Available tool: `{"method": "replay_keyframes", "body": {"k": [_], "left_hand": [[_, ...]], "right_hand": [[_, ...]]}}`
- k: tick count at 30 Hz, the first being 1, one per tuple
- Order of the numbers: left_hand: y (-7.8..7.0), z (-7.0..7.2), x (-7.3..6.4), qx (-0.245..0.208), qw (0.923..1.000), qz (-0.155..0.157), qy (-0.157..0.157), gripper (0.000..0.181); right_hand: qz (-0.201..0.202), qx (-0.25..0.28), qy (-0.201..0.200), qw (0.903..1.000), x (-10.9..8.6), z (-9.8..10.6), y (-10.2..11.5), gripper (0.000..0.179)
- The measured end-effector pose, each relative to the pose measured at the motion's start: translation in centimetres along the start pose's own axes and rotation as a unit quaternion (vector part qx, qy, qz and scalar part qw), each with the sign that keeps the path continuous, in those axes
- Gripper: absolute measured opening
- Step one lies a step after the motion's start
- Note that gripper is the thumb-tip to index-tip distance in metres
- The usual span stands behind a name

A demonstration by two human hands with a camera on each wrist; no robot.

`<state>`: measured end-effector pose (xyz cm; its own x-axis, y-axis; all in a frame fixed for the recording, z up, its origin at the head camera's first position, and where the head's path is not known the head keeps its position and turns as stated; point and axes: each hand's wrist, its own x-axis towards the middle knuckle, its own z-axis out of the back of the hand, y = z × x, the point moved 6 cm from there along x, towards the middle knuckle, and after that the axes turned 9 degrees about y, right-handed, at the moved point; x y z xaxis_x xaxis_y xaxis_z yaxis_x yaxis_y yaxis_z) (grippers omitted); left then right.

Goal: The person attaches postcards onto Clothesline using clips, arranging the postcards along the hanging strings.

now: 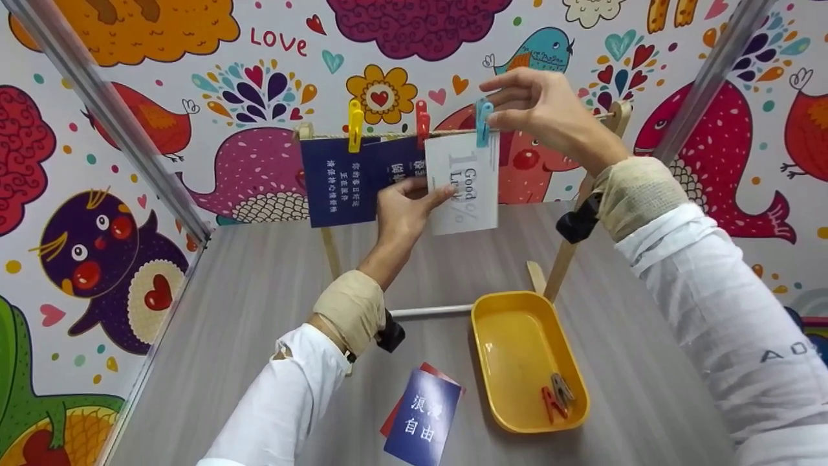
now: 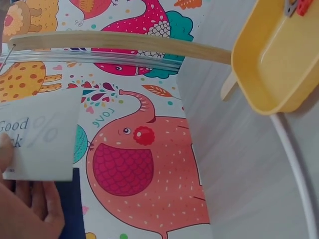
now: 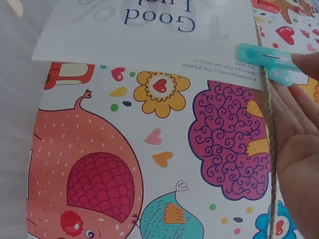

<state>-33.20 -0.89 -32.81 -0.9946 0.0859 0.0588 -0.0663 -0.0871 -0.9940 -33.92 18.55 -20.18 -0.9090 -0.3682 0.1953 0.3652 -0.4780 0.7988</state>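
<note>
A white "Good Luck" card [image 1: 477, 184] hangs at a rope [image 3: 270, 134] strung between two wooden posts. My left hand [image 1: 402, 213] pinches the card's left edge, thumb [image 2: 5, 152] in front and fingers behind. At the card's top corner, a light-blue clothespin [image 3: 264, 57] straddles the rope and the card. My right hand [image 1: 540, 107] pinches this clothespin by its handle end, the thumb [image 3: 306, 64] on the near side. Left of the white card hang dark-blue cards [image 1: 339, 184], with a yellow clothespin [image 1: 355, 126] and a red clothespin [image 1: 422, 123] on the rope.
A yellow tray [image 1: 517, 349] on the grey tabletop holds a red clothespin [image 1: 554, 404] and a grey one. Beside it lie a blue card [image 1: 424, 414] and a red card beneath. The wooden rack's right post [image 1: 569, 259] stands behind the tray.
</note>
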Motion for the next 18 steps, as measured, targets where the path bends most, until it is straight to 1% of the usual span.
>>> {"method": "replay_keyframes", "body": {"k": [2,4,7,9,11,15,18], "left_hand": [[0.0,0.1,-0.1,-0.013,0.9998,-0.014,-0.002,0.037],[0.0,0.1,-0.3,-0.032,0.9992,-0.025,-0.003,0.037],[0.3,0.1,-0.6,-0.047,0.9983,-0.034,-0.008,0.037],[0.5,0.1,-0.9,-0.055,0.9977,-0.037,-0.016,0.037],[0.8,0.1,-1.1,-0.061,0.9972,-0.038,-0.024,0.036],[1.4,0.0,-1.5,-0.078,0.9957,-0.036,-0.035,0.036],[1.8,-0.1,-1.9,-0.085,0.9950,-0.034,-0.039,0.037]], "right_hand": [[0.016,0.016,-0.016,0.9996,-0.4,0.2,0.3,0.046],[0.036,0.038,-0.046,0.9976,-0.9,0.5,0.6,0.045],[0.075,0.094,-0.093,0.9883,-2.1,1.2,0.8,0.043],[0.100,0.126,-0.113,0.9805,-3.1,1.4,0.8,0.042],[0.122,0.156,-0.120,0.9729,-4.0,1.3,0.6,0.041],[0.145,0.181,-0.126,0.9645,-5.7,0.5,0.1,0.038],[0.148,0.188,-0.136,0.9614,-7.0,0.0,-0.2,0.037]]}}
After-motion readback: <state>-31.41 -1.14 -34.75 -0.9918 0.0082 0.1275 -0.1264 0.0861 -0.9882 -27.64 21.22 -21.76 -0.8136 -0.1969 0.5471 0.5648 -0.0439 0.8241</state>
